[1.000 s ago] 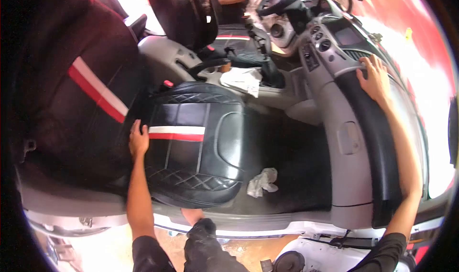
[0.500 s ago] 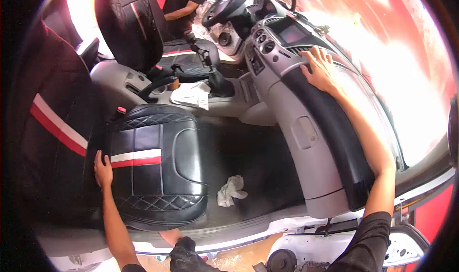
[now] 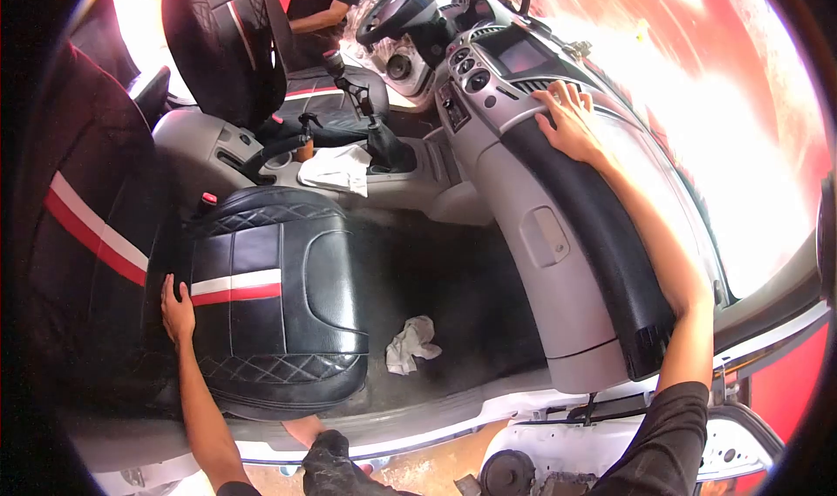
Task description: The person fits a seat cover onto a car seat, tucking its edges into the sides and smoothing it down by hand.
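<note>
The bare left hand [image 3: 179, 317] was stretched out at the end of a long bare left forearm [image 3: 207, 426], which rose almost straight from the lower edge, leaning slightly leftward. Its fingers pointed up the view, with the thumb set apart on the right. The bare right hand [image 3: 571, 128] reached much higher, well apart from the left, its back toward the camera, fingers spread and gently curved, thumb held away from them. The bare right forearm [image 3: 652, 227] slanted up and leftward from a bent elbow, below which a short black fabric sleeve [image 3: 667, 439] covered the upper arm.
</note>
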A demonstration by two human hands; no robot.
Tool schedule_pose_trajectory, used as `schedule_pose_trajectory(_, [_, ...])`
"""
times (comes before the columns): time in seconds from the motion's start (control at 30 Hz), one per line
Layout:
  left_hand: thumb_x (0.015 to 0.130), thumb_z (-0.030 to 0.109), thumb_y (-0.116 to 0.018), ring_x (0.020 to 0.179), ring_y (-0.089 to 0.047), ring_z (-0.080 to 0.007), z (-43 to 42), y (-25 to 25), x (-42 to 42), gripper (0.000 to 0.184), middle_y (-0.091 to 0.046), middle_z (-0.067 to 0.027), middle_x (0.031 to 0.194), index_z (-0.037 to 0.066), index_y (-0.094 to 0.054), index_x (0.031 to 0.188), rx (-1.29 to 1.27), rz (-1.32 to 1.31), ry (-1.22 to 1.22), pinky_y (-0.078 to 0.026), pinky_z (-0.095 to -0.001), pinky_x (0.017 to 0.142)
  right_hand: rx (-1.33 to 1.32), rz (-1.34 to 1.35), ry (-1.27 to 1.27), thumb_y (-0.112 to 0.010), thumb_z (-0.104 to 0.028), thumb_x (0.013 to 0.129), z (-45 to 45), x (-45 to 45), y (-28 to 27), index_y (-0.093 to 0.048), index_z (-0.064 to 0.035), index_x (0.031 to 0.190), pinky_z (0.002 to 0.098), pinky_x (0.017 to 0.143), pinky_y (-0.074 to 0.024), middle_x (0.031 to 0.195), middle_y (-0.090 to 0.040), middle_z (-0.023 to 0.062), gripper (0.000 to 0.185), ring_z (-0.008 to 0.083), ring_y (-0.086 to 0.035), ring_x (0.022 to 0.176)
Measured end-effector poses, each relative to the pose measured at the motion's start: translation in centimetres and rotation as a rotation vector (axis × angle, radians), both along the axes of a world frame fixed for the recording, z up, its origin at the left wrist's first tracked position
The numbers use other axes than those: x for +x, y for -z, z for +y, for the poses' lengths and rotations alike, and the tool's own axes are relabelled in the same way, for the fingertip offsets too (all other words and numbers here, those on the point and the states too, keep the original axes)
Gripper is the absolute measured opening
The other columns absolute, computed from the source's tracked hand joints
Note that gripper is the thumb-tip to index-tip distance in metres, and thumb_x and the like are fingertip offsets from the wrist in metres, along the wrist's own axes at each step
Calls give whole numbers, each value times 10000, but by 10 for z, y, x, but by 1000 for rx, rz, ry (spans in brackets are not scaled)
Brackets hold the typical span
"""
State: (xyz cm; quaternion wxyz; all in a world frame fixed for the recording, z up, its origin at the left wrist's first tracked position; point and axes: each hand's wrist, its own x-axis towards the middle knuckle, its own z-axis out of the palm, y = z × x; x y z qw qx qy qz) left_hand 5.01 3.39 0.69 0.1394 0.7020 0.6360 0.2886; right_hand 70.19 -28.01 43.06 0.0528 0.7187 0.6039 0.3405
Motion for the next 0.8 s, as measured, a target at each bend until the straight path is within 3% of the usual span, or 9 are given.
schedule_pose_trajectory(0.4, [1048, 326, -522, 1409, -479, -300, 1, 2, -3, 468, -510, -110, 1532, 82, -543, 1446, 14, -1, -3, -392, -398, 1158, 15, 53, 7, -688, -221, 867, 1, -1, -2, -631, -106, 1276, 496, 1034, -348, 1265, -522, 160, 429, 326, -462, 1272])
schedule_pose_trajectory(0.5, [1046, 324, -525, 1405, -484, -301, 0, 0, -1, 466, -518, -112, 1526, 79, -547, 1442, 20, -5, -9, -394, -397, 1157, 31, 15, -24, -698, -186, 884, 1, -3, -2, -644, -116, 1261, 443, 998, -367, 1223, -537, 127, 387, 306, -488, 1224])
schedule_pose_trajectory(0.6, [1047, 324, -525, 1406, -483, -302, 3, 5, -2, 466, -522, -111, 1523, 78, -547, 1441, 43, -3, 5, -394, -397, 1156, 26, 39, -72, -697, -187, 881, -1, -3, -5, -658, -108, 1253, 448, 1001, -388, 1233, -550, 136, 383, 314, -501, 1227])
schedule_pose_trajectory(0.8, [1049, 329, -522, 1410, -480, -301, -1, -4, 1, 465, -523, -111, 1522, 77, -549, 1439, 21, 3, 4, -397, -398, 1154, -4, 13, -209, -705, -89, 850, 0, -4, -6, -716, -73, 1145, 439, 986, -425, 1173, -592, 105, 296, 281, -546, 1165])
